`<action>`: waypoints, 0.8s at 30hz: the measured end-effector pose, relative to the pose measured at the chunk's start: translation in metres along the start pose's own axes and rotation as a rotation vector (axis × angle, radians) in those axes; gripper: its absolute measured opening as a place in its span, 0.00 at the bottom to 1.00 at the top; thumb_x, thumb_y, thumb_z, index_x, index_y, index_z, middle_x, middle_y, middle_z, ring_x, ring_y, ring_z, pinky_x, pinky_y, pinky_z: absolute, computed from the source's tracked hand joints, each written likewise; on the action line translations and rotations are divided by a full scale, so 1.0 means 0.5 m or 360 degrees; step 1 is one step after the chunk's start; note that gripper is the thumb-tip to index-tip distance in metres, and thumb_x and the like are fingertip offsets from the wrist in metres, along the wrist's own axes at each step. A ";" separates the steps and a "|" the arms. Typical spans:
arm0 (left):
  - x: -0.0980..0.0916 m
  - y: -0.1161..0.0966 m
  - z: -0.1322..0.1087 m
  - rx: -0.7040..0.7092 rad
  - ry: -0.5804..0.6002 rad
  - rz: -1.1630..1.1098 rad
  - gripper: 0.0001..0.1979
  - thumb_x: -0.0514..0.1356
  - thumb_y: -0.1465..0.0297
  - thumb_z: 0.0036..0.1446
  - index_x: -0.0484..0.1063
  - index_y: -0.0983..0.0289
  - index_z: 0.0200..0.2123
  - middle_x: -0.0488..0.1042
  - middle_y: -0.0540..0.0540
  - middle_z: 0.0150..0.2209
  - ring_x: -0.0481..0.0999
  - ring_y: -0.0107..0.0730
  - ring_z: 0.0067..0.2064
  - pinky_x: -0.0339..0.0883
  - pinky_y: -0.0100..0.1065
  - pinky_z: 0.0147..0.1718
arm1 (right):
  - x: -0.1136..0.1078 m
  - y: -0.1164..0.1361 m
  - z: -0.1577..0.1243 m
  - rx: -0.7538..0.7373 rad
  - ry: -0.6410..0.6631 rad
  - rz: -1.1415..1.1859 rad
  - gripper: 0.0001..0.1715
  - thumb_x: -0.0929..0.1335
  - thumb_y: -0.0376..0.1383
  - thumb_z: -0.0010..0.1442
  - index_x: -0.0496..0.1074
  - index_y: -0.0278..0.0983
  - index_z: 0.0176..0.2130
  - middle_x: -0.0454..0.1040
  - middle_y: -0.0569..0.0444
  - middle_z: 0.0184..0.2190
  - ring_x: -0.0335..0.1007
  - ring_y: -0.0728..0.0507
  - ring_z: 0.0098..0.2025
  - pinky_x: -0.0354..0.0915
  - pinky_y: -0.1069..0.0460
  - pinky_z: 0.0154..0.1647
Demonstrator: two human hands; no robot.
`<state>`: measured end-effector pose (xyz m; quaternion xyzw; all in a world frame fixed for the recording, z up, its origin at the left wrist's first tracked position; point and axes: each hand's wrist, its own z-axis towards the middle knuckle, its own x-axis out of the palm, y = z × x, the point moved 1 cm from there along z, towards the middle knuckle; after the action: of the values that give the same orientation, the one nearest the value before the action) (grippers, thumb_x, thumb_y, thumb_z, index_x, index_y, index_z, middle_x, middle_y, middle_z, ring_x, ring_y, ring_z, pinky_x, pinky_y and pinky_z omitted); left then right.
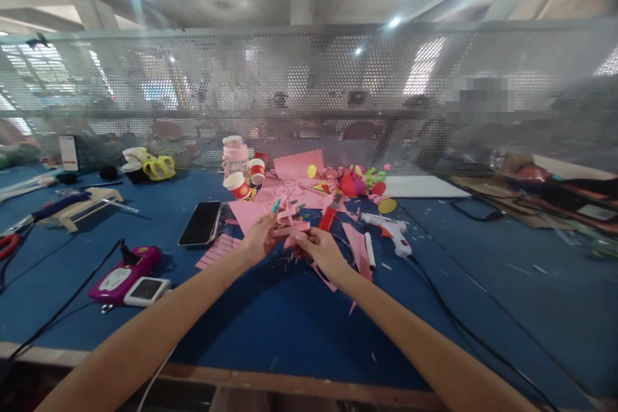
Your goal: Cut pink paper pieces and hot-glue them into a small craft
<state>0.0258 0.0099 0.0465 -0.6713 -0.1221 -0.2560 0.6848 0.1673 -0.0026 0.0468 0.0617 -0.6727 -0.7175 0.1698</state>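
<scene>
Both hands meet over the middle of the blue table around a small construction of pink paper strips. My left hand is closed on its left side, thumb and fingers pinching it. My right hand pinches its lower right edge between thumb and fingers. Some of the construction is covered by my fingers. Just right of it lies a red-handled cutter. Sheets of pink paper spread behind and to the left, and a ruled pink sheet lies by my left wrist.
A white glue gun with a trailing cord and a white marker lie at right. Left are a black phone and a purple power strip. Paper cups and a pink bottle stand behind, before a perforated metal screen.
</scene>
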 end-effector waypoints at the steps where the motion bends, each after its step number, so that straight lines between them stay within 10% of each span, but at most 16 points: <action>1: -0.003 -0.001 0.001 -0.0032 0.0010 -0.0028 0.13 0.59 0.62 0.49 0.71 0.65 0.35 0.76 0.56 0.31 0.75 0.35 0.33 0.69 0.34 0.33 | -0.001 -0.003 0.001 0.0001 0.0004 0.0011 0.19 0.72 0.44 0.40 0.70 0.34 0.29 0.72 0.56 0.21 0.67 0.50 0.20 0.64 0.54 0.23; 7: -0.008 -0.002 -0.003 -0.0111 0.0272 -0.0097 0.18 0.61 0.64 0.47 0.70 0.67 0.41 0.74 0.61 0.40 0.74 0.40 0.41 0.68 0.38 0.39 | 0.004 -0.011 -0.002 0.0055 0.0210 0.0174 0.15 0.71 0.43 0.45 0.68 0.33 0.27 0.70 0.58 0.19 0.65 0.52 0.18 0.63 0.56 0.21; 24: -0.018 -0.014 0.017 0.0192 -0.0099 0.0108 0.14 0.69 0.70 0.33 0.70 0.66 0.26 0.74 0.50 0.25 0.74 0.26 0.29 0.66 0.28 0.31 | 0.010 -0.005 -0.011 0.0104 0.0288 0.0134 0.18 0.68 0.47 0.48 0.68 0.33 0.26 0.70 0.57 0.19 0.65 0.52 0.18 0.63 0.55 0.21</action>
<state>0.0160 0.0202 0.0484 -0.6402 -0.1358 -0.2038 0.7282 0.1641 -0.0092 0.0446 0.1035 -0.6796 -0.6790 0.2577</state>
